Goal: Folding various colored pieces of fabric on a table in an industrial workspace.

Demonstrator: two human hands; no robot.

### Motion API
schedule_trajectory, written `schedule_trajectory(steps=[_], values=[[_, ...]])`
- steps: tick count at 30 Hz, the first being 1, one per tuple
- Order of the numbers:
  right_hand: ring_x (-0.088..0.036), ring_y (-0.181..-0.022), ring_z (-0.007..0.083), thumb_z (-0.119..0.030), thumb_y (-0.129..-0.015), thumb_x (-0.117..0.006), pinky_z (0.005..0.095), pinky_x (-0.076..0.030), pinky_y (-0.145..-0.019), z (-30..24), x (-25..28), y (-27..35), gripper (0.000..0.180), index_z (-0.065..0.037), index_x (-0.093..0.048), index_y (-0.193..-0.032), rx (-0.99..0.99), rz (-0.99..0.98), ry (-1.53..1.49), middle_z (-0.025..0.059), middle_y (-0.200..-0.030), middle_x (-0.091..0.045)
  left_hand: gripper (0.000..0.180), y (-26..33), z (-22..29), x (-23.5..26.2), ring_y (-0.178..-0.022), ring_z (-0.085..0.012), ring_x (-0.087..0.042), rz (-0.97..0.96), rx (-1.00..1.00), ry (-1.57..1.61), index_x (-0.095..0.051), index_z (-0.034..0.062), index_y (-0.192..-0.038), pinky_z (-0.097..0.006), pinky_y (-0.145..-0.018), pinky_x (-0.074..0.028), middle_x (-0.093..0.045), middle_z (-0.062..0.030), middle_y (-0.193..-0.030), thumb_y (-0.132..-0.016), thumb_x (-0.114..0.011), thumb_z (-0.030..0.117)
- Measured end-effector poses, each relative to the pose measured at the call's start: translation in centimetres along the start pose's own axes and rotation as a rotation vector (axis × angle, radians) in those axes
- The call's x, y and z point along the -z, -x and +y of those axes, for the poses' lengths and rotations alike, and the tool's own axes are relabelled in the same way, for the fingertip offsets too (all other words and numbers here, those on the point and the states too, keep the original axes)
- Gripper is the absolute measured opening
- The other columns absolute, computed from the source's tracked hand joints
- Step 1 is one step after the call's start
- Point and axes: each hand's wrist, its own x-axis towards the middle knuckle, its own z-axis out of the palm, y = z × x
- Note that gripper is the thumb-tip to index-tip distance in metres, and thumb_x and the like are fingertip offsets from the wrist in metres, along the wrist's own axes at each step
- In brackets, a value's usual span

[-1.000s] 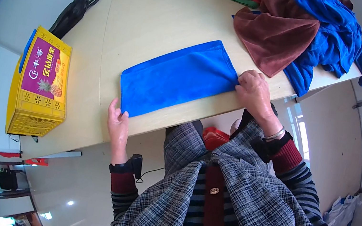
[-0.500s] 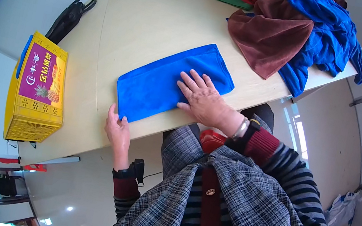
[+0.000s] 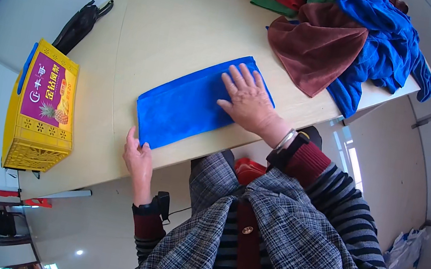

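Observation:
A blue cloth [image 3: 186, 106], folded into a long rectangle, lies flat on the table, slanting up toward the right. My right hand [image 3: 250, 100] rests palm down on its right part, fingers spread. At the cloth's near left corner is my left hand [image 3: 138, 162], its thumb and fingers apart and the tips touching the edge. The side of the left hand toward the table is partly hidden.
The pale wooden table [image 3: 160, 21] has a curved-looking front edge close to me. A brown cloth [image 3: 317, 49] and a pile of blue cloths [image 3: 389, 50] lie at the far right. On the left stand a yellow box [image 3: 46, 110] and a black folded umbrella [image 3: 79, 27].
My right hand has slid up and slightly right over the blue cloth, toward its far edge. The left hand keeps its place at the near left corner.

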Motion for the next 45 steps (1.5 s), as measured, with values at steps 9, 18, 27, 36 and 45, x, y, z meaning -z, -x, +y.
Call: schedule_trajectory(steps=[9, 18, 27, 36, 45], values=[[-0.020, -0.153, 0.0350, -0.051, -0.103, -0.044, 0.0514, -0.012, -0.124, 1.8, -2.0, 1.2, 0.065, -0.013, -0.037, -0.155, -0.025, -0.044, -0.076, 0.0130, -0.163, -0.028, 0.062, 2.4, 2.0, 1.4, -0.081, -0.0141, -0.057, -0.027, 0.013, -0.031, -0.044, 0.0056, -0.146, -0.030, -0.077, -0.049, -0.060, -0.0072, -0.090, -0.087, -0.061, -0.004], [-0.024, -0.151, 0.0351, -0.043, -0.102, -0.050, 0.0525, -0.016, -0.123, 1.3, 1.3, 4.2, 0.063, -0.011, -0.036, -0.154, -0.002, -0.095, -0.051, 0.0142, -0.160, -0.034, 0.058, 5.2, 8.6, 3.2, -0.115, -0.0325, -0.056, 0.149, -0.191, -0.623, -0.054, 0.0043, -0.135, -0.048, -0.105, -0.040, -0.062, -0.0147, -0.113, -0.080, -0.071, 0.006], [-0.029, -0.149, 0.0356, -0.031, -0.099, -0.055, 0.0502, -0.020, -0.122, -0.4, -2.6, 2.3, 0.058, -0.010, -0.041, -0.151, 0.069, -0.005, -0.156, 0.0146, -0.158, -0.038, 0.067, 5.7, 15.6, -7.0, -0.144, -0.0356, -0.035, -0.309, -0.730, -0.319, -0.047, 0.0049, -0.146, -0.054, -0.118, -0.023, -0.043, -0.0165, -0.152, -0.088, -0.069, 0.032], [-0.029, -0.149, 0.0350, -0.036, -0.101, -0.050, 0.0487, -0.019, -0.123, 1.4, -1.9, 2.8, 0.057, -0.010, -0.041, -0.152, 0.021, 0.067, -0.103, 0.0133, -0.158, -0.038, 0.074, 7.6, 12.0, -3.2, -0.143, -0.0401, -0.034, -0.204, -0.407, -0.488, -0.044, 0.0016, -0.147, -0.056, -0.118, -0.022, -0.040, -0.0191, -0.154, -0.090, -0.066, 0.044], [-0.029, -0.149, 0.0347, -0.040, -0.102, -0.050, 0.0508, -0.020, -0.122, -2.4, 0.0, 0.9, 0.058, -0.010, -0.042, -0.151, 0.093, -0.016, -0.130, 0.0129, -0.158, -0.038, 0.057, 3.4, 13.6, -0.4, -0.140, -0.0395, -0.040, -0.095, -0.363, -0.585, -0.052, 0.0000, -0.140, -0.050, -0.118, -0.027, -0.049, -0.0219, -0.147, -0.098, -0.056, 0.039]])
